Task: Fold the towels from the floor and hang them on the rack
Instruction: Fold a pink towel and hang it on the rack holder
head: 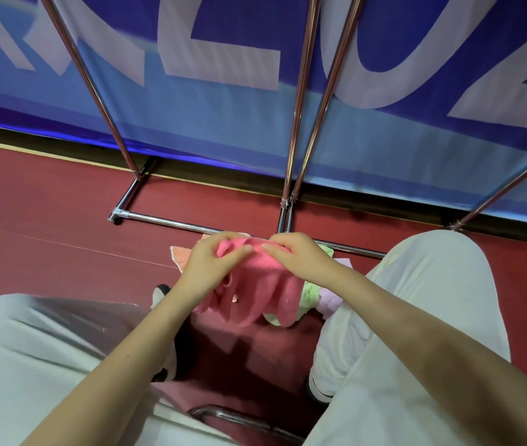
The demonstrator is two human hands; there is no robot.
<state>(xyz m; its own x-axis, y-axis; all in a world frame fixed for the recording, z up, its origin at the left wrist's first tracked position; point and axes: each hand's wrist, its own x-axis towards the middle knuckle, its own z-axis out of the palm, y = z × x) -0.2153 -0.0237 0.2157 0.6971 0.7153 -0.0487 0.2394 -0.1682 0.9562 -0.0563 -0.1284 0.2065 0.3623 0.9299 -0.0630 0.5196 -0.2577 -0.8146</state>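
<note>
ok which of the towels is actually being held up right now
The pink towel: both hands, left and right, pinch its top edge. The orange, green and lilac towels lie on the floor.

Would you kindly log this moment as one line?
hands: left hand, right hand pinch pink towel | rack: bare | towels remain on floor

Four towels: one pink (257, 284), one orange (181, 257), one green (308, 296), one lilac (329, 302).

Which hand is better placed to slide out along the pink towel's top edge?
Probably right: the right hand pinches the pink towel on its upper edge; the left hand clutches bunched cloth.
</note>
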